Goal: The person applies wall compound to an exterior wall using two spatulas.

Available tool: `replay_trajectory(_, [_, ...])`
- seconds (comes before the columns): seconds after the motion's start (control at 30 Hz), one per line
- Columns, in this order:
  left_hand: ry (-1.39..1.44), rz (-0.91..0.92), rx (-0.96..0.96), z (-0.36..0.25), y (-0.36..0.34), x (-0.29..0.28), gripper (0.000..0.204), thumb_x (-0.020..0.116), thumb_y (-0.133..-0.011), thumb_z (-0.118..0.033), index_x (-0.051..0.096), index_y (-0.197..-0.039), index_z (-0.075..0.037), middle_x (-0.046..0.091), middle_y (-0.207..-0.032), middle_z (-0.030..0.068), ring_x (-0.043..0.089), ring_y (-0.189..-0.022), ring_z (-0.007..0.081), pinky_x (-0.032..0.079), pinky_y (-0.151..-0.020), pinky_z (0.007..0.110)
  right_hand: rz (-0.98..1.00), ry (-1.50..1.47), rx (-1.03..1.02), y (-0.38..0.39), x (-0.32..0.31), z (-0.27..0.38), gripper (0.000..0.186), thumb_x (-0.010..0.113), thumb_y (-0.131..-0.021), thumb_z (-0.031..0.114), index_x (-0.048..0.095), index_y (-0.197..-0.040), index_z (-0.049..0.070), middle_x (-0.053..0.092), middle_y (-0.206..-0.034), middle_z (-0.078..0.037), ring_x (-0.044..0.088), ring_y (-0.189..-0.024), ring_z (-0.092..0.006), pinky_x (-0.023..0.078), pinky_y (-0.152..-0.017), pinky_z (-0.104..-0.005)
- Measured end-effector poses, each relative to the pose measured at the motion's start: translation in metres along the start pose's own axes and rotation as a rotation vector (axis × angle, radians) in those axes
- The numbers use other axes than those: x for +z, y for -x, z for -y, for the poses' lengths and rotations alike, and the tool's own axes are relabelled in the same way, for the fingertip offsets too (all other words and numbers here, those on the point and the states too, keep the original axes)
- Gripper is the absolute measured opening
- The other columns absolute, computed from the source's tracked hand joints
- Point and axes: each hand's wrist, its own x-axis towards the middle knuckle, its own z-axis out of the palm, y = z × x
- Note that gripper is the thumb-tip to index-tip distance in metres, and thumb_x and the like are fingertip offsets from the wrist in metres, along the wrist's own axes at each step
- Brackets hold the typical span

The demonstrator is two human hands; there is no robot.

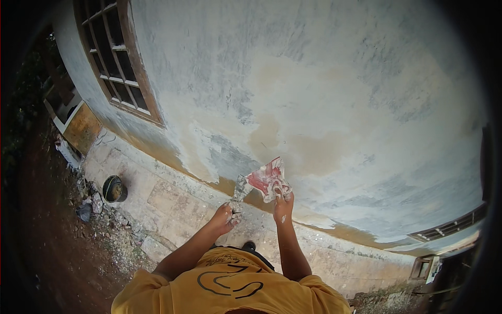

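Note:
My left hand (226, 219) is closed round the handle of a putty knife (240, 189), whose blade is smeared with pale putty and points up. Beside it, my right hand (283, 208) grips a red putty spreader (267, 177) with whitish putty over its face and lower corner. The two tools are close together in front of me; whether they touch I cannot tell. White smears mark the fingers of both hands. Beyond them rises a patchy wall (324, 110) in grey-white with tan areas.
A paned window (116, 57) with a wooden frame is at the upper left. A black bucket (114, 189) stands on the paved walkway (172, 201), next to rubble and a dark bag (84, 212). Bare soil (63, 251) lies further left. Another window (452, 225) is at the right.

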Motion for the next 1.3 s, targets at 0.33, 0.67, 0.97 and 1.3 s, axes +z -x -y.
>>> replay_trajectory(0.33, [0.102,0.260,-0.001,-0.027,0.018,-0.003,0.019,0.054,-0.091,-0.026,0.053,-0.099,-0.009,0.057,-0.078,0.0020,0.056,-0.060,0.0138,0.046,-0.047,0.026,0.505,0.955,-1.036,-0.007,0.027,0.025,0.013,0.067,-0.068,0.005,0.067,-0.081,0.006,0.065,-0.104,-0.009,0.059,-0.102,-0.0279,0.044,-0.086,-0.0464])
replay_trajectory(0.67, [0.004,0.206,0.244,-0.032,0.028,-0.008,0.017,0.048,-0.092,-0.012,0.047,-0.108,-0.009,0.054,-0.085,0.0033,0.053,-0.069,0.0127,0.046,-0.057,0.025,0.238,0.641,-0.573,-0.016,0.007,0.010,0.021,0.052,-0.072,-0.007,0.062,-0.089,0.002,0.063,-0.095,-0.014,0.058,-0.101,-0.0312,0.045,-0.090,-0.0428])
replay_trajectory(0.97, [-0.841,-0.040,0.934,-0.026,0.005,-0.035,0.052,0.043,-0.078,0.009,0.032,-0.128,-0.002,0.051,-0.114,0.0061,0.051,-0.102,0.0164,0.042,-0.087,0.029,0.123,-0.699,0.513,0.050,0.065,0.009,0.040,0.039,-0.079,0.001,0.049,-0.117,0.001,0.056,-0.117,-0.012,0.057,-0.106,-0.0259,0.048,-0.092,-0.0370])
replay_trajectory(1.3, [-1.534,-0.116,0.765,-0.071,0.031,-0.040,0.040,0.071,-0.069,-0.004,0.053,-0.105,-0.003,0.061,-0.097,0.0198,0.058,-0.089,0.0382,0.048,-0.075,0.039,0.247,-0.593,0.842,0.014,0.054,0.022,0.038,0.039,-0.080,0.008,0.054,-0.115,0.002,0.060,-0.110,-0.012,0.059,-0.099,-0.0265,0.049,-0.082,-0.0385])
